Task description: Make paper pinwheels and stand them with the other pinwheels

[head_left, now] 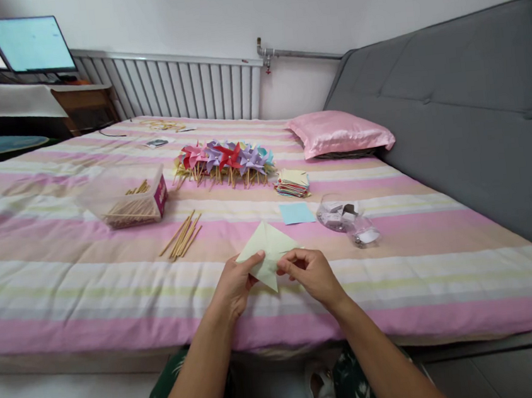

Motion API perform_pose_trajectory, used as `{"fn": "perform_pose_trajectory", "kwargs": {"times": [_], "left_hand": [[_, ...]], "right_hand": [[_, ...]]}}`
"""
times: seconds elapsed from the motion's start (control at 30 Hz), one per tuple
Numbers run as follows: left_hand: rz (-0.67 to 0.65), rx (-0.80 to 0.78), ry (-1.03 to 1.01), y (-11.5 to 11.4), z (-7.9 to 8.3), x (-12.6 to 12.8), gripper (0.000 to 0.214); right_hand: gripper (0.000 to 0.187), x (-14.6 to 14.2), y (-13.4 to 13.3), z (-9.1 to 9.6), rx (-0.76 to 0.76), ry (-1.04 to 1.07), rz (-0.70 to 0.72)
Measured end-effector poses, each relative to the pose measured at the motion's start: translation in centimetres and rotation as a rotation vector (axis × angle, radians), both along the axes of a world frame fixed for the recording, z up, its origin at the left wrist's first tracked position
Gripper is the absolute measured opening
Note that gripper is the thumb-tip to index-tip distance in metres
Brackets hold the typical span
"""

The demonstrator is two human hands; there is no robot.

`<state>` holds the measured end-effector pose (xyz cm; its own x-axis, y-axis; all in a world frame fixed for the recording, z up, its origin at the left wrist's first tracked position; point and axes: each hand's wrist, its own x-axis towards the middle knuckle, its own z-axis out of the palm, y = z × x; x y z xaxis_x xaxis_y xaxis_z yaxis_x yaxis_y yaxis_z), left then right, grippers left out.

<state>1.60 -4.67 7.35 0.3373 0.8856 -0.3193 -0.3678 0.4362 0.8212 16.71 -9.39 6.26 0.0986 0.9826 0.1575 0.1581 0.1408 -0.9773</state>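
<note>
A pale yellow-green paper square [267,243], partly folded, is held just above the striped bed sheet [65,277] near its front edge. My left hand [235,284] pinches its left side with thumb and fingers. My right hand [309,270] grips its right lower part with fingers curled. A light blue paper square [296,213] lies flat just beyond. A bundle of loose wooden sticks [182,236] lies to the left.
A row of finished coloured paper pinwheels [224,159] lies mid-bed, a stack of coloured paper [291,183] to its right. A clear box of sticks [126,198] sits left, a clear plastic container [347,219] right. A pink pillow [339,133] and grey headboard [465,108] lie right.
</note>
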Motion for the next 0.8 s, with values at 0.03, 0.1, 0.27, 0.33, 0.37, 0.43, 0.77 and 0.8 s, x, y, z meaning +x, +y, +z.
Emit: {"fn": "perform_pose_trajectory", "kwargs": {"times": [0.03,0.1,0.27,0.33,0.37,0.43,0.77,0.8], "left_hand": [[0.001,0.000,-0.002,0.0,0.0,0.0,0.028],[0.002,0.002,-0.005,-0.1,0.0,0.1,0.029],[0.005,0.006,-0.003,-0.1,0.0,0.3,0.030],[0.004,0.008,0.002,-0.2,0.0,0.4,0.031],[0.003,0.009,0.005,-0.2,0.0,0.4,0.031],[-0.011,0.022,0.001,-0.2,0.0,0.4,0.031],[-0.058,0.072,0.022,-0.1,1.0,-0.5,0.030],[-0.066,0.073,0.044,-0.1,1.1,-0.6,0.030]], "right_hand": [[0.026,-0.1,0.0,-0.1,-0.005,0.012,-0.028],[0.027,-0.3,0.1,-0.3,-0.011,0.037,-0.073],[0.027,-0.8,0.0,-0.3,-0.009,0.073,-0.156],[0.027,-0.9,0.1,-0.3,0.001,0.078,-0.192],[0.027,-0.9,0.1,-0.3,0.007,0.076,-0.207],[0.027,-0.8,0.1,-0.3,0.018,0.069,-0.222],[0.028,0.0,0.2,-0.3,-0.025,0.079,-0.214],[0.029,0.0,0.2,-0.4,-0.027,0.082,-0.207]]}}
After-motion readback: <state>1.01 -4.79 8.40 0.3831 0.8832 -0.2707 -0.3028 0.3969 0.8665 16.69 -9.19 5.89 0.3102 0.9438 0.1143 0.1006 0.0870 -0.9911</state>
